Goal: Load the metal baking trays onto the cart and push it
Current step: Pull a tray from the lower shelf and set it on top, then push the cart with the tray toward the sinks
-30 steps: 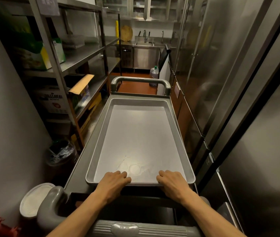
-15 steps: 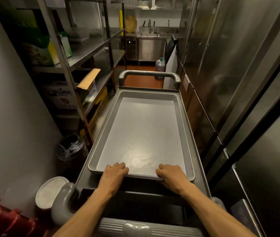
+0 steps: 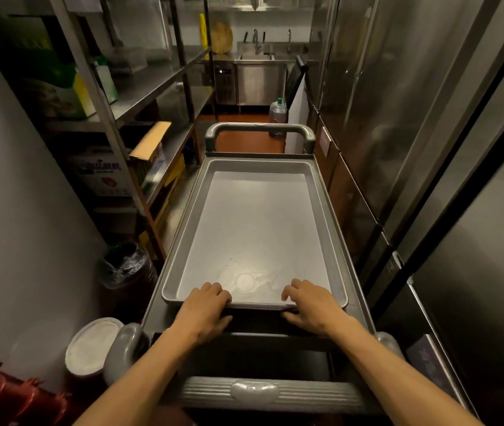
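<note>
A large metal baking tray (image 3: 253, 229) lies flat on the top deck of a grey cart (image 3: 353, 265), filling most of it. More tray edges show stacked just beneath its near rim. My left hand (image 3: 204, 309) grips the tray's near edge at the left, fingers curled over the rim. My right hand (image 3: 310, 305) holds the same edge at the right, fingers over the rim and thumb under it. The cart's near handle (image 3: 256, 392) runs below my forearms. Its far handle (image 3: 260, 130) arches at the other end.
Steel shelving (image 3: 140, 96) with boxes lines the left side. Tall steel fridge doors (image 3: 404, 124) line the right. A lined bin (image 3: 127, 272) and a white lidded bucket (image 3: 93, 345) stand left of the cart. Red cylinders (image 3: 7, 398) lie at lower left. A sink counter (image 3: 260, 75) closes the aisle.
The view has tilted down and shifted, so the cart sits further right and lower in frame. Both hands keep their hold on the tray's near edge; the right fingers have spread slightly.
</note>
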